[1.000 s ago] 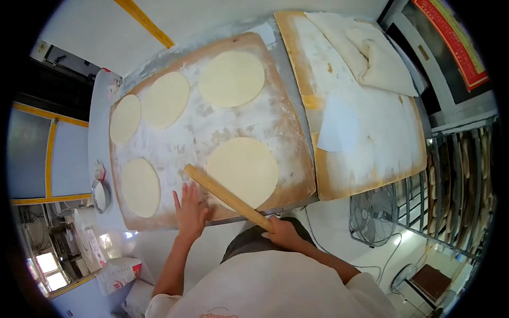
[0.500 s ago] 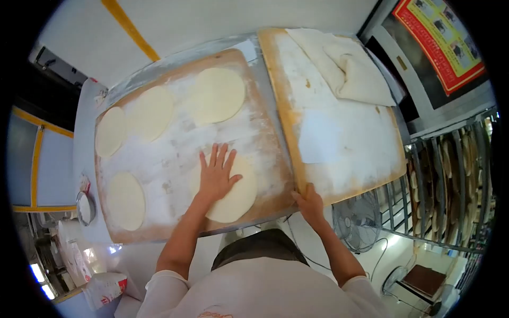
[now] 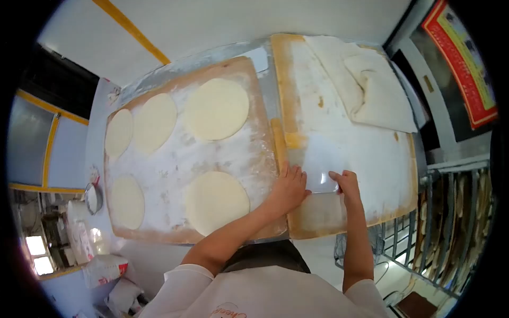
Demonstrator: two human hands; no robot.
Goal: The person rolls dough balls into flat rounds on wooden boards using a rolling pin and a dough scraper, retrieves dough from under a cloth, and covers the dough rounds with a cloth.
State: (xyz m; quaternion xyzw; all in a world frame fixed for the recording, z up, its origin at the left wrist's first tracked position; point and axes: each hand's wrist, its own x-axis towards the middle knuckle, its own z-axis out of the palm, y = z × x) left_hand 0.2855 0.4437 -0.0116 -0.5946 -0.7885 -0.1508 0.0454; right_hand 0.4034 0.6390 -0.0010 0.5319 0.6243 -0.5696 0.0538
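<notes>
My left hand [image 3: 289,186] lies at the lower end of a wooden rolling pin [image 3: 278,140], in the gap between the two boards. Its fingers are stretched out, and its thumb is by the lower left corner of a translucent plastic sheet [image 3: 321,172]. At the sheet's lower right corner, my right hand [image 3: 347,185] pinches the edge between thumb and fingers. The sheet lies on the floury right board [image 3: 371,196]. Left of my left hand, a round of flattened dough [image 3: 217,201] rests on the left board [image 3: 164,185].
Several more dough rounds [image 3: 217,108] lie on the left board. A folded cream cloth [image 3: 384,90] covers the right board's far corner. A round metal-rimmed container [image 3: 93,199] stands at the table's left edge. A rack [image 3: 456,222] stands at the right.
My left hand has left the near dough round and moved right, to the gap between the boards. My right hand has moved from the right board's edge to the plastic sheet. The view has shifted.
</notes>
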